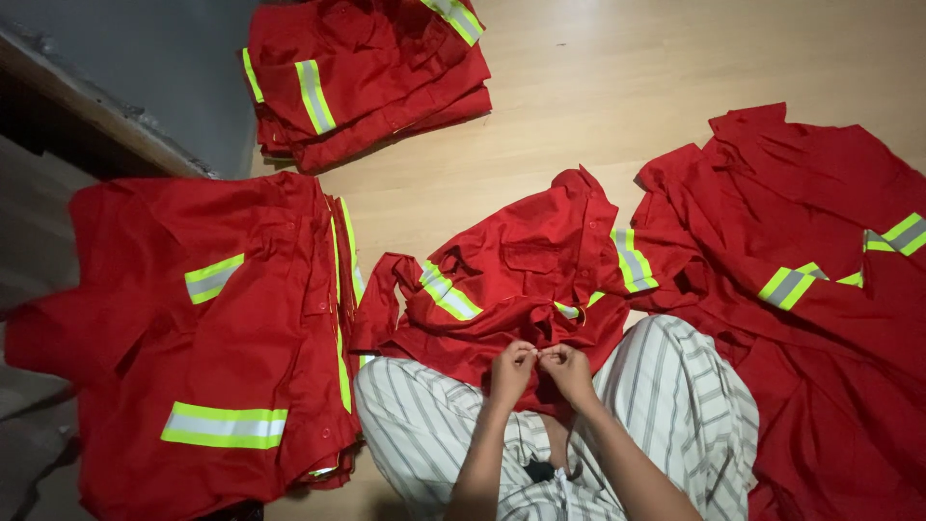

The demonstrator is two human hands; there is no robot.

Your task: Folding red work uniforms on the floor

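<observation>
I see both hands, left (508, 371) and right (569, 370), with fingers pinched on the near hem of the shirt (516, 275), which spreads away over my lap onto the floor (598, 87).

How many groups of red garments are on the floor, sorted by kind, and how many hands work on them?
Folded stacks of red garments: 2
Loose heap of red garments: 1
Single red garment being handled: 1
Hands: 2, left hand, right hand
Total: 6

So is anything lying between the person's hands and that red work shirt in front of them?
Nothing visible: the left hand and right hand already pinch the near edge of the red work shirt, fingertips together on the cloth over the lap.
</observation>
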